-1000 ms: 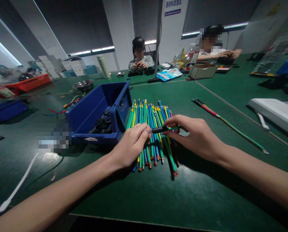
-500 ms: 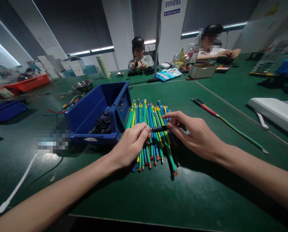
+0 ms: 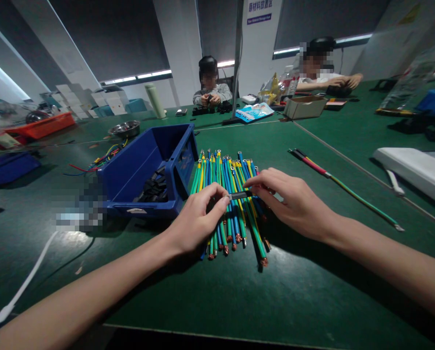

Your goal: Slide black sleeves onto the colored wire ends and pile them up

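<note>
A bundle of green, yellow and blue wires point(image 3: 223, 175) with copper ends lies on the green table point(image 3: 239, 301) in front of me. Just above it, both hands pinch a short black sleeve point(image 3: 238, 196). My left hand point(image 3: 197, 221) grips its left end with thumb and fingers. My right hand point(image 3: 294, 201) holds the right end with its fingertips, the other fingers spread. To the left of the bundle stands a blue bin point(image 3: 144, 167) with black pieces inside.
Finished wires point(image 3: 334, 182) lie to the right, with a white flat case point(image 3: 414, 167) beyond. Loose coloured wires point(image 3: 100, 158), a steel bowl point(image 3: 124, 129) and an orange tray point(image 3: 38, 125) sit far left. Two people work at the far side.
The green wire that ran from the sleeve into my right hand is no longer seen there. My right hand has shifted slightly left and its fingers have loosened; my left hand has stayed put.
</note>
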Demonstrator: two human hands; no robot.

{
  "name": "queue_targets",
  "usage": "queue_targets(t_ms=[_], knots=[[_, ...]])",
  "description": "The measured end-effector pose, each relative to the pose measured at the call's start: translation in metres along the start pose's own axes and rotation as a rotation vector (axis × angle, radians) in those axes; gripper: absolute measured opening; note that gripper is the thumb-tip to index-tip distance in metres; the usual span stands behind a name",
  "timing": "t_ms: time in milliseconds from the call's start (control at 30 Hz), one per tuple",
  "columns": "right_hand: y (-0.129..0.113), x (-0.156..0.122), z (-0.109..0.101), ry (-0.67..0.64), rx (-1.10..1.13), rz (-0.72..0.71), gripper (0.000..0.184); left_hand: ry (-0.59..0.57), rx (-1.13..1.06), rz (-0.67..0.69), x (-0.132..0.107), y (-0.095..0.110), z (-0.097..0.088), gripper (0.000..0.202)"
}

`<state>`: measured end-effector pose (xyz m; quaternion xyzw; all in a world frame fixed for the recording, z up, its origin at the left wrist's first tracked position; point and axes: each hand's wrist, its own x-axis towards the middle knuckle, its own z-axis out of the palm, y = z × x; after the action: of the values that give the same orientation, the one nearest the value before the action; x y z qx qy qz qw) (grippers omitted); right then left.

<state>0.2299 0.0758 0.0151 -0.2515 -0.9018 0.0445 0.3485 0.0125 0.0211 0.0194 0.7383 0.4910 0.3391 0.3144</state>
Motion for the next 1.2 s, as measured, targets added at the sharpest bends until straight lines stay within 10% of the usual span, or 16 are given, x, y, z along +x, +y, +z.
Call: queue_targets(t_ms=[1200], knots=[[0.0008, -0.0018, 0.0006, 0.017, 0.140, 0.047, 0.013, 0.015, 0.028, -0.006, 0.0015, -0.0002, 0.0015, 0.012]])
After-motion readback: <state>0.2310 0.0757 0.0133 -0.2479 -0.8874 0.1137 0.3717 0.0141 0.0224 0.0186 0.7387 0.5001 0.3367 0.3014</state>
